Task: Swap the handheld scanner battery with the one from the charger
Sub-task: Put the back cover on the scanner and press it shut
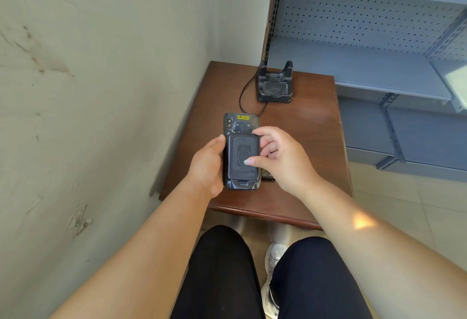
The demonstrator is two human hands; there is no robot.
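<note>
Head view: left hand (pixel 206 167) grips scanner (pixel 241 151) back-up, long axis pointing away — right hand (pixel 280 159) fingers spread on it.

Brown wooden table (pixel 303 126), grey perforated metal shelving (pixel 366 65), stained wall (pixel 88 65), white sneaker (pixel 274 258)

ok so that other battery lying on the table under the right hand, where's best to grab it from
Only a corner of the loose battery shows, flat on the table beside the scanner and under the right hand. Lying flat, it probably wants a pinch across its two long edges from above, coming in on its right, since the scanner in the left hand blocks the other side.
</note>
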